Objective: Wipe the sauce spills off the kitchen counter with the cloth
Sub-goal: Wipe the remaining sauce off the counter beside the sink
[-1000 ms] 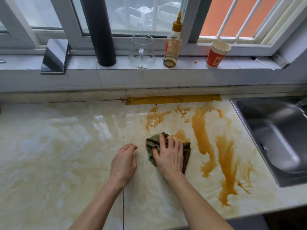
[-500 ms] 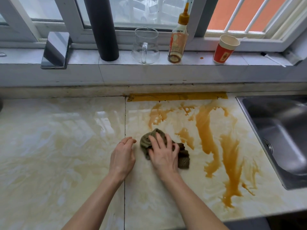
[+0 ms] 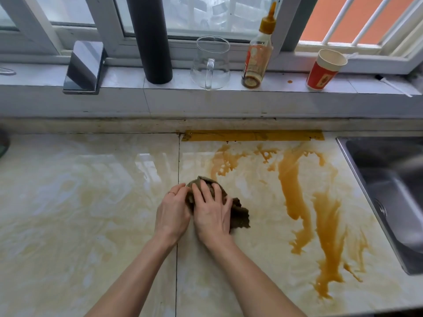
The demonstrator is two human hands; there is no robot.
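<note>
Right hand (image 3: 211,213) is spread flat on the bunched cloth (image 3: 240,216), so the thick sauce (image 3: 293,191) at three o'clock could be smeared wider by its soiled folds.

This is a home kitchen: a glossy marble-patterned counter (image 3: 68,202) runs below a window (image 3: 217,14), with a stainless steel sink (image 3: 389,179) let into it at 3 o'clock and brown sauce spills (image 3: 293,191) streaked over the surface toward that sink. On the tiled sill (image 3: 128,78) at 12 o'clock stand a glass jug (image 3: 210,62) and a nozzle-capped sauce bottle (image 3: 257,58), with a red paper cup (image 3: 325,69) at 1 o'clock. A phone (image 3: 84,65) leans at 11 o'clock beside a dark pipe (image 3: 151,42).
</note>
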